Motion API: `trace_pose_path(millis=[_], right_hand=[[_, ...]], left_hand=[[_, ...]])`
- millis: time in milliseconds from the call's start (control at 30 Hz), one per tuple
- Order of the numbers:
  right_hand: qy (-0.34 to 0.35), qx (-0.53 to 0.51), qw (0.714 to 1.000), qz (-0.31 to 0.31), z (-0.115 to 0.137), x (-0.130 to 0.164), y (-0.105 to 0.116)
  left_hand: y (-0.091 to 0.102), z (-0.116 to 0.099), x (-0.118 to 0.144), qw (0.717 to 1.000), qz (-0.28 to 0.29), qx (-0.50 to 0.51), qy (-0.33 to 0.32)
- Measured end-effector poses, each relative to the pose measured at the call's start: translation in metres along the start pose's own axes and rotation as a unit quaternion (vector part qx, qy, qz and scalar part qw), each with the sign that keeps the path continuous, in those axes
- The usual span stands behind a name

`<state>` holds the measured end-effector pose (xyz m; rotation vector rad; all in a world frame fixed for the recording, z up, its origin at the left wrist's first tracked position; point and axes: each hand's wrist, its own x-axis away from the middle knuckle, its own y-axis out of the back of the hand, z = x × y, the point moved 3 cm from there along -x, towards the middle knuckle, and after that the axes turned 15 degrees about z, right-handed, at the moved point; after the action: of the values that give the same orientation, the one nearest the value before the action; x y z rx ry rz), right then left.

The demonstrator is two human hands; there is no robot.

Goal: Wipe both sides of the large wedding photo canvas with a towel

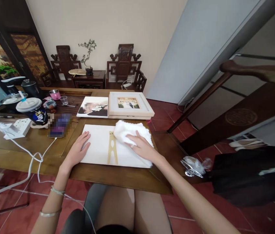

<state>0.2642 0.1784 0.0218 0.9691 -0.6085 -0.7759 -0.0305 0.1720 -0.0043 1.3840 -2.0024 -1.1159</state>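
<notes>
Pressing: my right hand (pixel 141 148) grips the cloth (pixel 130 130) on the board (pixel 98 149).
Left hand (pixel 77 151): flat, released, on the board's left edge.
Board: before the frame (pixel 130 104), on the table (pixel 30 146).

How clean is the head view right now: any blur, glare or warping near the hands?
Head view: soft, even daylight, no glare on the white panel; right hand on the white cloth and left hand look sharp; wide-angle bending at the edges; the phone and unframed photo are pixelated.
</notes>
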Motion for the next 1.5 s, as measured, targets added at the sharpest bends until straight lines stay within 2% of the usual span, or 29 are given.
trace_pose_path(millis=[133, 233, 433, 533, 667, 767, 933, 1033, 1133, 1267, 1400, 1500], right_hand=[[0.005, 0.030, 0.999, -0.031, 0.012, -0.046, -0.005], [0.021, 0.045, 0.999, -0.023, 0.028, -0.047, -0.011], [0.103, 0.055, 0.993, 0.034, 0.067, 0.011, -0.025], [0.153, 0.050, 0.983, 0.085, 0.084, 0.042, -0.034], [0.204, 0.045, 0.969, 0.128, 0.086, 0.058, -0.035], [0.200, 0.043, 0.972, 0.114, 0.071, 0.042, -0.026], [0.130, 0.064, 0.987, 0.066, 0.043, -0.021, -0.009], [0.072, 0.084, 0.993, 0.046, 0.043, -0.053, -0.006], [0.046, 0.096, 0.993, 0.044, 0.058, -0.062, -0.013], [0.062, 0.118, 0.989, 0.061, 0.085, -0.034, -0.031], [0.143, 0.110, 0.980, 0.088, 0.105, 0.015, -0.048], [0.200, 0.084, 0.970, 0.113, 0.111, 0.041, -0.050]], left_hand=[[0.000, 0.001, 0.000, 1.000, 0.002, 0.000, 0.001], [0.000, 0.000, 0.000, 1.000, -0.002, 0.002, -0.001], [-0.001, -0.001, 0.000, 1.000, 0.000, -0.003, 0.000], [0.000, -0.002, 0.001, 1.000, 0.008, -0.008, 0.004], [0.000, -0.003, 0.001, 1.000, 0.023, -0.016, 0.001], [-0.001, -0.001, 0.000, 0.999, 0.032, -0.029, -0.013], [-0.004, 0.005, -0.002, 0.998, 0.034, -0.043, -0.018], [-0.005, 0.007, -0.003, 0.998, 0.033, -0.047, -0.015], [-0.005, 0.007, -0.003, 0.998, 0.032, -0.049, -0.016], [-0.005, 0.005, -0.002, 0.998, 0.027, -0.049, -0.015], [-0.004, 0.003, -0.001, 0.998, 0.028, -0.049, -0.014], [-0.004, 0.002, -0.001, 0.998, 0.028, -0.051, -0.014]])
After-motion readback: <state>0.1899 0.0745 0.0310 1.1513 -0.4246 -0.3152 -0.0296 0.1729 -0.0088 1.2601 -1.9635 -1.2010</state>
